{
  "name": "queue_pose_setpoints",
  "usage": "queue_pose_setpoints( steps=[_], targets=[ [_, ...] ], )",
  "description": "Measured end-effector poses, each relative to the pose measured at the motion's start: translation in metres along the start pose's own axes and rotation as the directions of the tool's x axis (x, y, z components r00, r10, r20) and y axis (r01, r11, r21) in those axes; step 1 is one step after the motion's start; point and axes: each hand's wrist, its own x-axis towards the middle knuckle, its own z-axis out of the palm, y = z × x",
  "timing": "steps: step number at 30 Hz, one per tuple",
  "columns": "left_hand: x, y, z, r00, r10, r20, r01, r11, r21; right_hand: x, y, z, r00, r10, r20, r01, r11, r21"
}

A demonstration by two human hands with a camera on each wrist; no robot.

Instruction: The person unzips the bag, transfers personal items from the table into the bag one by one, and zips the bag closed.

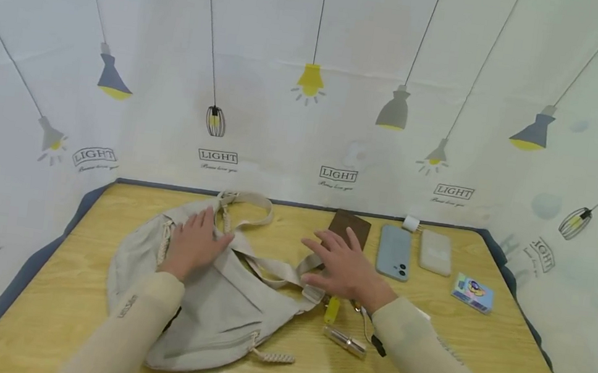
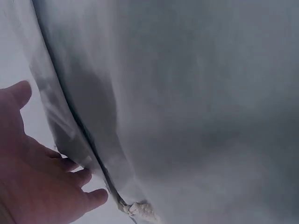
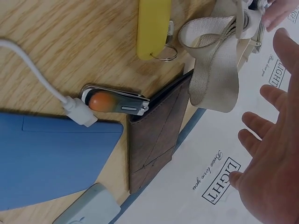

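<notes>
A light grey fabric bag (image 1: 222,308) lies flat on the left half of the table, its webbing strap (image 1: 280,271) looped out to the right. My left hand (image 1: 194,245) rests on the bag's upper part with fingers spread. In the left wrist view, that hand (image 2: 51,172) is beside a dark seam of the bag (image 2: 196,93). Over the strap's buckle end hovers my right hand (image 1: 347,270), fingers extended and apart. In the right wrist view, the strap loop (image 3: 215,70) appears close to the right hand (image 3: 271,154), with a gap between them.
Beyond the right hand lie a brown wallet (image 1: 364,227), a blue phone (image 1: 394,252), a white power bank (image 1: 436,252), a white charger (image 1: 411,224) and a small colourful box (image 1: 473,293). Nearer are a yellow key tag (image 1: 332,311), a silver tube (image 1: 345,341) and nail clippers (image 3: 114,101).
</notes>
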Motion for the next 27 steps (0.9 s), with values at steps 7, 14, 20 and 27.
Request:
queue_pose_setpoints(
  steps=[7, 14, 20, 27],
  targets=[
    [0.006, -0.002, 0.007, 0.994, -0.015, 0.108, 0.015, 1.000, 0.000, 0.002, -0.002, 0.009, 1.000, -0.015, -0.002, 0.015, 1.000, -0.019],
    [-0.004, 0.011, 0.016, 0.962, 0.165, 0.218, -0.176, 0.984, 0.032, 0.002, 0.002, 0.009, 1.000, -0.005, -0.004, 0.005, 1.000, -0.031],
    [-0.017, 0.032, 0.018, 0.919, 0.277, 0.280, -0.294, 0.955, 0.022, 0.003, 0.005, 0.007, 1.000, 0.018, 0.013, -0.017, 0.999, -0.044],
    [0.004, 0.045, 0.008, 0.954, 0.286, 0.085, -0.290, 0.957, 0.033, 0.005, 0.004, 0.006, 1.000, 0.013, 0.009, -0.013, 0.999, -0.032]
  ],
)
